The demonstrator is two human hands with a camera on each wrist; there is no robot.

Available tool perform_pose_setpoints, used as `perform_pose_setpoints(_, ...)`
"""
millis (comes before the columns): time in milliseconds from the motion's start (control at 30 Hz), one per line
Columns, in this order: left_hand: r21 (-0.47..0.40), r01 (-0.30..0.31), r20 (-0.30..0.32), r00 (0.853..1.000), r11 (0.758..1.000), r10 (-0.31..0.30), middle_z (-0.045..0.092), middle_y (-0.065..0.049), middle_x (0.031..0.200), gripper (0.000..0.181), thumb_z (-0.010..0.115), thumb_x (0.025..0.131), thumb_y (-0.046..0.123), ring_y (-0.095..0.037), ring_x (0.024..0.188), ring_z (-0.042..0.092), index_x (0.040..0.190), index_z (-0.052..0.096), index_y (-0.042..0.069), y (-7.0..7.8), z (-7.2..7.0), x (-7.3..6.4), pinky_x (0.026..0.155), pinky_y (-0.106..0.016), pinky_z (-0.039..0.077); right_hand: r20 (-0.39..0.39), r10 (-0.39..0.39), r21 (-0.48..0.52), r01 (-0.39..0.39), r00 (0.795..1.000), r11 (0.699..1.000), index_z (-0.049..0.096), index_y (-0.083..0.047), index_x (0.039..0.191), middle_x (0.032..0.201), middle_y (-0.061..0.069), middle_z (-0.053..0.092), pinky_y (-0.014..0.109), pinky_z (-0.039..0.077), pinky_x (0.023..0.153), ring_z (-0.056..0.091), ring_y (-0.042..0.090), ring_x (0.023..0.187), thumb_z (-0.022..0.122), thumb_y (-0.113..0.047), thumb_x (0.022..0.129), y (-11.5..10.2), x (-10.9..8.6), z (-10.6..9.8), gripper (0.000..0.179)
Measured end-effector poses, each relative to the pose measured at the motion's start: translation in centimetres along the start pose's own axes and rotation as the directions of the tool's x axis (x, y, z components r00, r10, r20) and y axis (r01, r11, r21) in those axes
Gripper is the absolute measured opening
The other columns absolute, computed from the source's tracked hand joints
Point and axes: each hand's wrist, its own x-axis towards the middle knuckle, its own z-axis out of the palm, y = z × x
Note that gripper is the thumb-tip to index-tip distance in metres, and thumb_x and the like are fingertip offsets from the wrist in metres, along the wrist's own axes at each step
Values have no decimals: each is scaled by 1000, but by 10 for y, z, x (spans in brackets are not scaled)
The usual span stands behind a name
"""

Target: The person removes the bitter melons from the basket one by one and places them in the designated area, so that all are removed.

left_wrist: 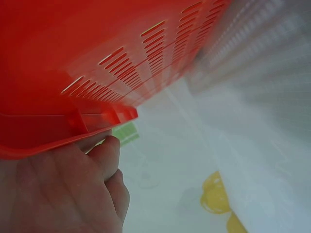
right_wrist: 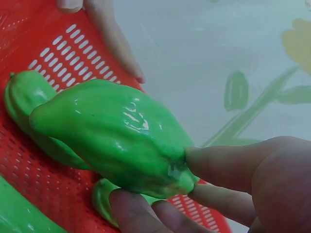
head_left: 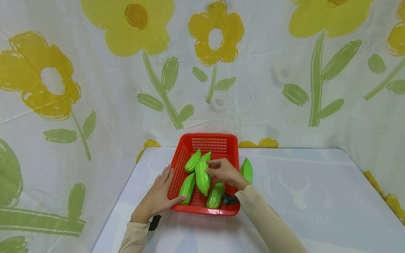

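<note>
My right hand (head_left: 226, 172) pinches the end of a glossy green, ridged, pod-shaped fruit (head_left: 202, 177) between thumb and fingertips, over the red basket (head_left: 209, 211). In the right wrist view this fruit (right_wrist: 116, 131) tapers away from my fingers, above other fruits. My left hand (head_left: 158, 196) holds the basket's near left corner, fingers along the outside of the left wall and thumb over the rim. Inside lie several similar fruits, among them a back-left fruit (head_left: 193, 161), a front-left fruit (head_left: 187, 189) and a front-right fruit (head_left: 216, 195). The held fruit partly hides another.
One more green fruit (head_left: 246, 170) lies on the table just right of the basket, partly behind my right forearm. The pale table (head_left: 303, 211) carries faint printing. A white curtain (head_left: 259, 105) with yellow flowers stands behind it and along the left side.
</note>
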Motion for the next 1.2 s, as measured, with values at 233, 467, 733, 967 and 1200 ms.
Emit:
perform_pose_setpoints(233, 7, -7, -3, 1000, 1000, 7, 13, -20, 174, 116, 66, 86, 71, -41, 160, 19, 163, 19, -3, -1, 0, 0, 129, -60, 23, -13, -18, 20, 18, 1000, 1000, 55, 2, 147, 130, 25, 67, 47, 66, 82, 74, 18, 81, 69, -13, 99, 0, -5, -7, 52)
perform_pose_setpoints(467, 8, 2, 4, 1000, 1000, -2, 13, -19, 174, 116, 65, 86, 72, -41, 161, 19, 163, 19, -2, 0, 0, 0, 129, -60, 23, -36, -32, 10, 32, 999, 999, 56, 2, 146, 120, 22, 72, 50, 64, 86, 75, 17, 82, 69, -16, 99, -1, -11, -15, 52)
perform_pose_setpoints(733, -8, 4, -3, 1000, 1000, -4, 12, -18, 175, 117, 67, 85, 71, -39, 161, 19, 164, 19, -1, 0, -1, 0, 129, -60, 22, -63, -19, 36, 21, 998, 999, 54, 3, 147, 127, 26, 66, 47, 65, 85, 74, 16, 82, 67, -14, 100, -4, -17, -26, 51)
perform_pose_setpoints(967, -26, 16, 1, 1000, 1000, -16, 11, -16, 175, 116, 67, 85, 71, -37, 162, 17, 164, 19, 0, -1, -2, -2, 130, -59, 21, -64, -51, 21, 52, 997, 998, 50, 3, 150, 134, 30, 61, 48, 64, 88, 76, 18, 90, 64, -15, 103, -10, -24, -41, 53)
perform_pose_setpoints(1200, -13, 13, 5, 1000, 1000, -13, 11, -16, 175, 117, 66, 85, 71, -38, 162, 18, 164, 18, 0, 0, -1, -1, 130, -58, 21, -88, -38, -36, 35, 995, 999, 50, -2, 151, 133, 24, 63, 43, 64, 89, 76, 20, 94, 64, -22, 103, -10, -29, -55, 54)
